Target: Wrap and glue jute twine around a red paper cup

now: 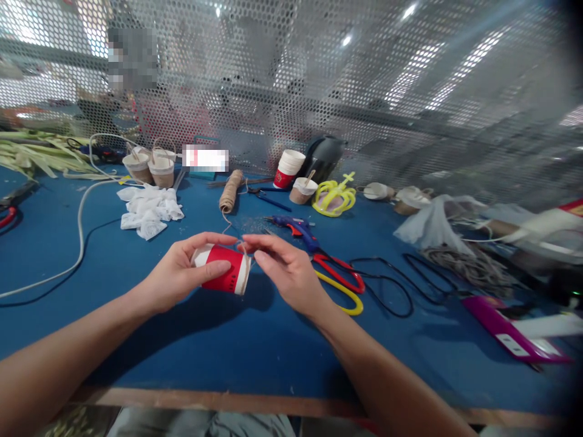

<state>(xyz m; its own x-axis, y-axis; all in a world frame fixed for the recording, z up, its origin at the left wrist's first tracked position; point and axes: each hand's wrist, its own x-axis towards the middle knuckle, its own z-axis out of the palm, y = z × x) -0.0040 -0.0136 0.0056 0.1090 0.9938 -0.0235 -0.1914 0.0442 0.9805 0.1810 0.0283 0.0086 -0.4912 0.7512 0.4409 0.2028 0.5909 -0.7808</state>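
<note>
Lying on its side above the table, a red and white paper cup (224, 278) is gripped by my left hand (180, 268), thumb along the red band and fingers behind. My right hand (291, 273) is at the cup's rim end, its thumb and forefinger closed on twine (245, 247) there. A strand leads back towards a spool of brown twine (231, 192) beyond my hands. Just past the right hand lie a blue glue gun (296, 229) and scissors with red and yellow handles (356, 283), their blades partly hidden.
Twine-wrapped cups (162, 174) and crumpled white cloth (148, 209) are at back left. Stacked paper cups (291, 161) and a yellow crown-shaped piece (334, 199) stand near the perforated metal screen (273, 79). A magenta power strip (505, 334) and black cable (405, 291) lie on the right.
</note>
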